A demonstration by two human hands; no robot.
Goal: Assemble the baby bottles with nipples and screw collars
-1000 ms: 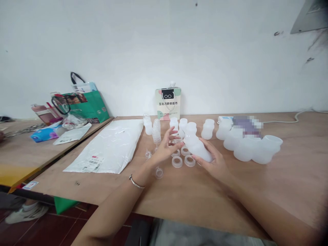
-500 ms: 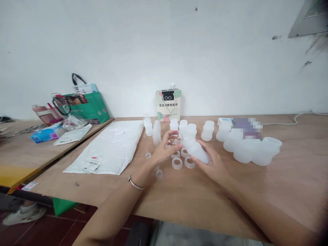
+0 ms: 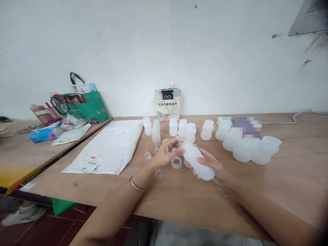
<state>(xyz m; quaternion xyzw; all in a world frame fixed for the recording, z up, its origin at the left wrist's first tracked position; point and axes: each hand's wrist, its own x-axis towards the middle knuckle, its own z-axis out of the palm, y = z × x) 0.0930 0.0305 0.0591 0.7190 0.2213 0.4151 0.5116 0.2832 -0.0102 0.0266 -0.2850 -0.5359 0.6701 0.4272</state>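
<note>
My right hand holds a translucent white plastic bottle tilted, its neck pointing up and left. My left hand, with a bracelet on the wrist, pinches a small clear piece at the bottle's mouth. Just under the hands several clear screw rings and small clear teats lie on the wooden table. Behind them stand several more white bottles and capped bottles.
A stack of larger white cups lies at the right. A white plastic mailer bag lies at the left. A paper bag with a glasses print stands by the wall. A green bag and clutter sit on the neighbouring table.
My right hand has drawn the bottle nearer and lower. My left hand's fingers have closed onto the small clear piece at the bottle's mouth.
</note>
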